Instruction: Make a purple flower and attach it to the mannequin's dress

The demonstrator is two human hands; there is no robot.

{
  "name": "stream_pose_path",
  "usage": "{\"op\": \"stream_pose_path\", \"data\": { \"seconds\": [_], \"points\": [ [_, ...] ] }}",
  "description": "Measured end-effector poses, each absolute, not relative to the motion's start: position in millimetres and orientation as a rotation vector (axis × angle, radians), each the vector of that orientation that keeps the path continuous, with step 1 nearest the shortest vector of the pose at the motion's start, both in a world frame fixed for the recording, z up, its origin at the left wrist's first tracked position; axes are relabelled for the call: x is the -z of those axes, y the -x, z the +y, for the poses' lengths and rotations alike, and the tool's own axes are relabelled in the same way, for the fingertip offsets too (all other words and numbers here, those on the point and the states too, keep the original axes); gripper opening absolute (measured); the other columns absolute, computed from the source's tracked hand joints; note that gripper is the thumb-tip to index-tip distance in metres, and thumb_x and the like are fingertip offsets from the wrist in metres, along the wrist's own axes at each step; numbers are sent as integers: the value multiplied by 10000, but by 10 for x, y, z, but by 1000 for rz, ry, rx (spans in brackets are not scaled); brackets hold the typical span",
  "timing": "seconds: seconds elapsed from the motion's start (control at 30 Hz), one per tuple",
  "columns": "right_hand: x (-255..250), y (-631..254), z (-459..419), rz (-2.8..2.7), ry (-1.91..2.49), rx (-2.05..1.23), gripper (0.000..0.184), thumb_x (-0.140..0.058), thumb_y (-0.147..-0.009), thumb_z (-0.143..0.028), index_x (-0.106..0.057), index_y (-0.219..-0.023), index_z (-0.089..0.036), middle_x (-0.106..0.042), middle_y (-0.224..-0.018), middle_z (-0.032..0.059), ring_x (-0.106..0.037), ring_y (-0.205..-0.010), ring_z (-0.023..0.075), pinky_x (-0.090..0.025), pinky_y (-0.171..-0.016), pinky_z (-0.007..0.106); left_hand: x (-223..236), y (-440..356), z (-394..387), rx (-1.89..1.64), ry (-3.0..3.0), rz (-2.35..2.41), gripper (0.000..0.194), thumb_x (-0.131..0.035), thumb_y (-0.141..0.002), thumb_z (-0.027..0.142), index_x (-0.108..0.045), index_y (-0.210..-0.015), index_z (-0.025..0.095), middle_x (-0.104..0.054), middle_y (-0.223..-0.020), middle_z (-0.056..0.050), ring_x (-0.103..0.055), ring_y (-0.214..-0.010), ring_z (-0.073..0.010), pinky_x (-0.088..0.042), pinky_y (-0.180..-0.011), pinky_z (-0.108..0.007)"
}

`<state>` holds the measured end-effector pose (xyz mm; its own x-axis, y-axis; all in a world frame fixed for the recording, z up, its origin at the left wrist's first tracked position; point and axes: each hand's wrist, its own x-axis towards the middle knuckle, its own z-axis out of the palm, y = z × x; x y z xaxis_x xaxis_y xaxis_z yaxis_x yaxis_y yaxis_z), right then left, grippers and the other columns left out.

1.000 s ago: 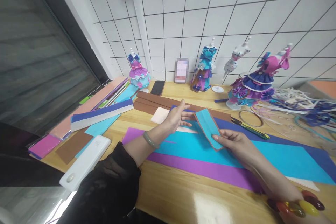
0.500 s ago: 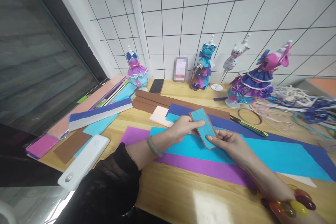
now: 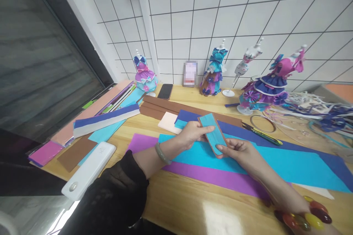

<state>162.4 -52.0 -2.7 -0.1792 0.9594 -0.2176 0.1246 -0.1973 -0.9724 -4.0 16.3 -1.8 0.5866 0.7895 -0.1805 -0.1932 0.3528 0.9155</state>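
Between my hands is a small rectangle of blue paper with a brown layer behind it (image 3: 211, 129), held tilted above the table. My left hand (image 3: 194, 134) pinches its left edge, thumb on the blue face. At its lower right end, my right hand (image 3: 237, 150) grips with the thumb on top and the fingers behind. Beneath both hands lie a long light-blue sheet (image 3: 286, 159), a purple sheet (image 3: 209, 178) and a dark-blue sheet (image 3: 335, 167), overlapping on the table.
Miniature dress forms in paper dresses (image 3: 145, 75) stand along the tiled wall, near a bare form (image 3: 246, 60). A yellow-black cutter (image 3: 261, 134) lies right, beside tangled ribbons (image 3: 325, 117). Folded brown strips (image 3: 165, 106), a dark phone (image 3: 166, 91) and a white box-like device (image 3: 89, 170) lie left.
The view has shifted very slightly. Both hands keep their hold on the small blue and brown piece, with hardly any movement.
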Motion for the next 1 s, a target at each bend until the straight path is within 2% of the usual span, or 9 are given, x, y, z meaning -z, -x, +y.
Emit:
{"op": "stream_pose_path", "data": {
  "seconds": [0.27,0.47,0.6,0.87,1.0],
  "points": [
    [23,-1595,-513,-1268,1410,-1491,309,-709,-602,-458,-709,-773,-202,-693,-695,8,-634,-629,186,-493,-699,339,5,35,154,-710,-1004,730,443,-715,-585,444,-634,-838,89,-651,-818,-111,-615,-725,-181,-475,-728,-352],
    [-1,-1564,-531,-1242,1385,-1526,300,-727,-581,-455,-715,-766,-219,-688,-682,-3,-634,-629,176,-506,-699,330,-13,41,149,-734,-985,729,439,-736,-565,417,-634,-862,111,-653,-834,-97,-618,-728,-172,-471,-744,-352],
    [10,-1553,-538,-1233,1340,-1549,323,-704,-605,-477,-713,-804,-222,-692,-744,2,-638,-674,181,-510,-741,350,-1,38,153,-732,-981,725,442,-740,-563,405,-634,-873,109,-659,-838,-98,-614,-723,-166,-475,-723,-328],
    [-14,-1518,-549,-1260,1376,-1514,308,-702,-591,-499,-682,-668,-201,-678,-669,16,-641,-659,203,-507,-742,376,-42,19,145,-735,-953,787,401,-761,-526,388,-634,-787,112,-652,-755,-64,-601,-653,-143,-467,-665,-296],
    [-1,-1519,-550,-1313,1359,-1512,335,-698,-588,-514,-694,-712,-203,-688,-702,27,-638,-678,210,-505,-747,383,-61,12,143,-750,-944,803,408,-773,-503,384,-630,-770,111,-644,-729,-56,-592,-636,-136,-460,-657,-290]
  ]
}}
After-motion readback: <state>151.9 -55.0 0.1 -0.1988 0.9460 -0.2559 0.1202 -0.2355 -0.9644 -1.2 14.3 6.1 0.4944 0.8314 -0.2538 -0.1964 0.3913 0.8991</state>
